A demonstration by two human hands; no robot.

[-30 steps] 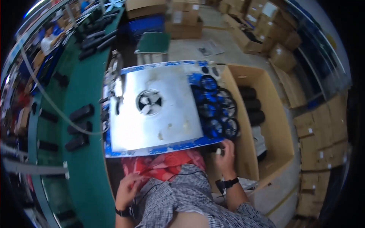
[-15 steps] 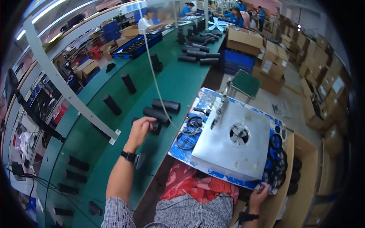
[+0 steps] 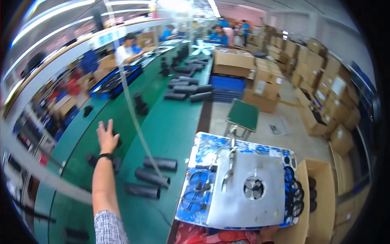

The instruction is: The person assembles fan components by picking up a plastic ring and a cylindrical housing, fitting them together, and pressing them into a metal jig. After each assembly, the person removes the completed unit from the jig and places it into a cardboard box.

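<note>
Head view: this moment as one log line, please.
left hand: fingers spread above green bench | right hand: at near edge of blue board, grip unclear | black tubes: several lying on bench | metal plate: on board

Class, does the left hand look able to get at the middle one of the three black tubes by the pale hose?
Probably yes: the left hand is open, and the middle tube lies mostly uncovered to its right; only the pale hose over it might get in the way.
</note>
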